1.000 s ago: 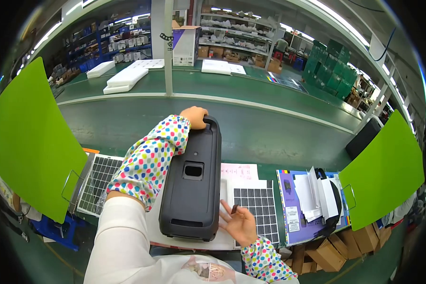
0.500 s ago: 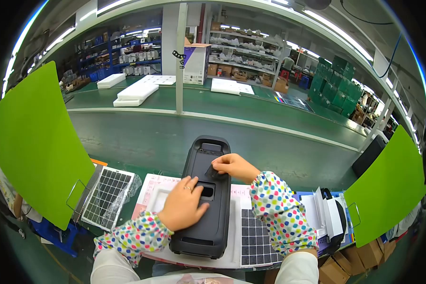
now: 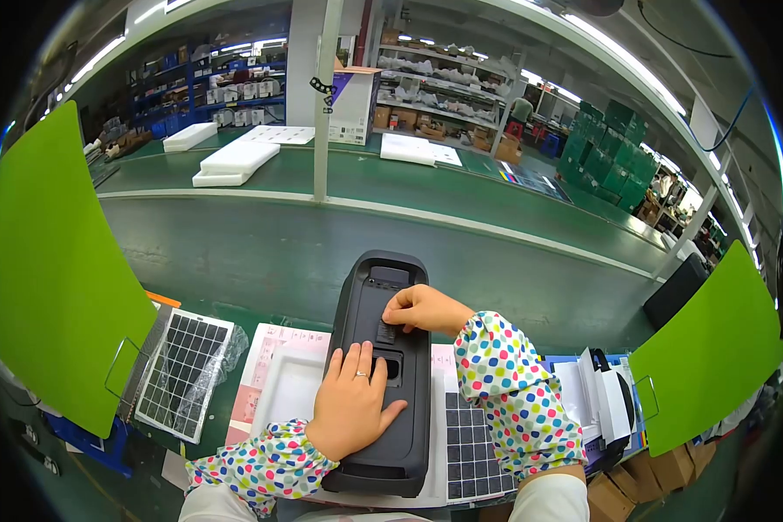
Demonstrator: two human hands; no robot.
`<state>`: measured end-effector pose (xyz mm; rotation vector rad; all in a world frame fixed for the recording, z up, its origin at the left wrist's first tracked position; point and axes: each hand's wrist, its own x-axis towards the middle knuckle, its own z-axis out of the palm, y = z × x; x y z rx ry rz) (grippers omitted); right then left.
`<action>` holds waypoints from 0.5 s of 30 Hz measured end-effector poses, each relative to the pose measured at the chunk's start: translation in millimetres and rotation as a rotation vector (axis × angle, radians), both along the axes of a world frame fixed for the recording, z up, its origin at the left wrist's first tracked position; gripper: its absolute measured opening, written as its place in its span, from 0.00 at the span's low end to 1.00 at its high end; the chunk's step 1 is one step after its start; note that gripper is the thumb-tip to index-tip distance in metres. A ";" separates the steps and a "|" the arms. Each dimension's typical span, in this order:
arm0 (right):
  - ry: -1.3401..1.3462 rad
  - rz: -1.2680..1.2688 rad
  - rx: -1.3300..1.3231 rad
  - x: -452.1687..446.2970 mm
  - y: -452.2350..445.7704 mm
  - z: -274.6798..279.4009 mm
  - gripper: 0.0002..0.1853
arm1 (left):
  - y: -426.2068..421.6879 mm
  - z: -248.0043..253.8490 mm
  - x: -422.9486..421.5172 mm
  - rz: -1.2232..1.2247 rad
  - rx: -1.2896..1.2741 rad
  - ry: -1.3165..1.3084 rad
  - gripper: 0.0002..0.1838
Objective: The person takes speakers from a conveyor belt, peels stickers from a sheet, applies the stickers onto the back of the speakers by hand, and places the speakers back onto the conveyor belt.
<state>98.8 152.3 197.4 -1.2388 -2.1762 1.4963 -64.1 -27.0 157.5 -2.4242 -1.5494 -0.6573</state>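
Note:
A long black case with a built-in handle at its far end, which looks like a portable speaker (image 3: 402, 452), lies in front of me. My left hand (image 3: 350, 407) rests on it with the fingers stretched out, beside a recessed oval opening (image 3: 394, 370). Just beyond that opening, a small dark label with fine print (image 3: 386, 333) lies against the case. The fingers of my right hand (image 3: 422, 309) are pinched together at the label's upper edge, partly covering it.
Under the case are white foam (image 3: 291, 387) and a pink printed sheet (image 3: 248, 391). Gridded panels lie left (image 3: 183, 374) and right (image 3: 478, 452). Green boards (image 3: 61, 270) stand at both sides. White booklets (image 3: 613, 404) sit at the right. A green conveyor (image 3: 348, 178) runs behind a metal post.
The dark label, earlier raised in my right fingers, now lies against the case. My left hand has shifted slightly right and toward me. The view has shifted slightly.

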 end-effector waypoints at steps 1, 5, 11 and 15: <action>-0.011 0.009 -0.011 0.3 0.5 0.2 0.15 | -0.2 0.1 0.3 0.002 -0.006 0.009 0.37; -0.009 0.015 -0.040 1.0 2.3 0.3 0.14 | 0.7 0.1 0.1 0.003 -0.022 0.013 0.37; 0.038 -0.023 -0.008 0.6 1.2 -4.3 0.15 | 1.2 2.3 0.4 -0.001 -0.041 0.008 0.37; 0.049 -0.022 0.014 0.8 1.6 -7.0 0.15 | 1.5 2.3 0.3 -0.003 -0.049 0.007 0.37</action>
